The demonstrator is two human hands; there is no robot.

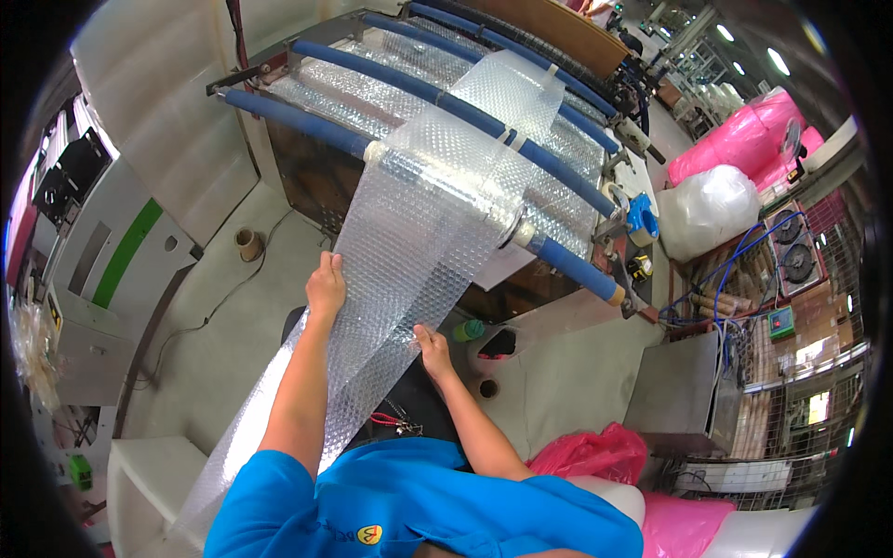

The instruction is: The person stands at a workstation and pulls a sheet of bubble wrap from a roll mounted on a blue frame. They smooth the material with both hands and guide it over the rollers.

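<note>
A sheet of bubble wrap has been drawn off the blue rollers of the machine and hangs down toward the floor. Its left edge is gripped by the left hand, its right edge pinched by the right hand. Much wrap is still threaded over the rollers; no cut is seen yet.

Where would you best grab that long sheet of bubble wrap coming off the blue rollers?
Probably by its two long side edges, one from each side, below the blue rollers. The bubble wrap hangs as a wide, limp strip, so an edge grip on both sides keeps it flat. The left hand and right hand pinch it that way here.
</note>
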